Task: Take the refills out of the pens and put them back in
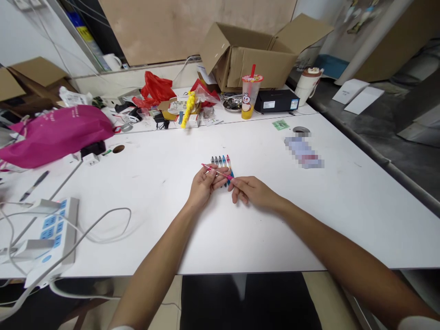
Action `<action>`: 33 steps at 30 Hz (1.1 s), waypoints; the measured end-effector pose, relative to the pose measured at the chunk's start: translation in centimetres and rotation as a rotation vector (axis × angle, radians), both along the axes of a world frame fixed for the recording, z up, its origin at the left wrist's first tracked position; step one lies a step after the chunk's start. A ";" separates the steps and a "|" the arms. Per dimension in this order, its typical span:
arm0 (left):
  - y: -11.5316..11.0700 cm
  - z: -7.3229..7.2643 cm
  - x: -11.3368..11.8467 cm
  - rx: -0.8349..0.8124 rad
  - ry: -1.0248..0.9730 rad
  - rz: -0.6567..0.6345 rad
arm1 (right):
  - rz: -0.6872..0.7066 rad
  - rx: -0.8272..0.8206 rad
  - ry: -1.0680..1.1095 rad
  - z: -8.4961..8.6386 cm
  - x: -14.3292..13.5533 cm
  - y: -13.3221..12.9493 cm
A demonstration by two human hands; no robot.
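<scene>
My left hand and my right hand meet over the white table. Between them they hold a thin pink pen, slanting down to the right. The thumb and fingers of my left hand pinch its upper left part, while my right hand grips its lower right end. Just behind my hands lies a row of several pens side by side, with grey, blue and pink tops. My fingers partly hide their lower ends.
A power strip with looping cables sits at the left. Farther back are a magenta bag, a yellow object, a drink cup, a cardboard box and a tape roll. A blurred item lies right of the pens.
</scene>
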State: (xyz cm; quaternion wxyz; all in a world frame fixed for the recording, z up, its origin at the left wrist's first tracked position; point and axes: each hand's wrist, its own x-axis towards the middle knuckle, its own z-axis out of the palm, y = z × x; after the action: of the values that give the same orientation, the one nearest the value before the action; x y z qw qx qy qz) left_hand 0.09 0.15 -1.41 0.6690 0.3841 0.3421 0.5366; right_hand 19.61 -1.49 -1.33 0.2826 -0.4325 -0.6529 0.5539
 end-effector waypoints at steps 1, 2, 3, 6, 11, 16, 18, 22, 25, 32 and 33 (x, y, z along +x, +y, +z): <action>0.0 0.0 0.1 -0.001 0.000 0.013 | -0.023 0.061 -0.048 0.2 0.0 -0.1; -0.1 0.0 0.2 -0.006 0.001 0.027 | -0.053 0.148 -0.119 0.3 0.1 -0.1; -0.1 0.0 0.2 -0.017 0.004 0.038 | -0.084 0.239 -0.199 0.5 0.2 -0.2; 0.0 0.0 0.3 -0.066 0.006 0.055 | -0.137 0.358 -0.325 0.6 0.3 -0.2; 0.0 0.3 0.3 -0.113 -0.005 0.045 | -0.197 0.351 -0.162 -0.2 0.3 0.1; -0.1 0.5 0.4 -0.138 0.002 0.064 | -0.232 0.374 -0.118 -0.7 0.3 0.3; -0.1 0.6 0.5 -0.147 0.006 0.072 | -0.268 0.410 -0.103 -0.6 0.3 0.3; -0.1 0.6 0.6 -0.158 0.018 0.082 | -0.263 0.358 -0.068 -0.6 0.4 0.4; -0.1 0.7 0.6 -0.172 0.029 0.089 | -0.291 0.395 -0.055 -0.6 0.3 0.5; -0.3 0.8 0.7 -0.175 0.047 0.101 | -0.334 0.486 -0.064 -0.7 0.3 0.5; -0.3 0.9 0.8 -0.176 0.046 0.101 | -0.326 0.478 -0.062 -0.6 0.3 0.5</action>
State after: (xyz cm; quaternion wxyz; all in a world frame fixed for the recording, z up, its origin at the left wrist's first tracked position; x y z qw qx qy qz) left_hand 0.86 -0.18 -0.54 0.6640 0.3186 0.4222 0.5286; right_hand 19.89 -0.96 -1.91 0.4418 -0.4696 -0.6950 0.3183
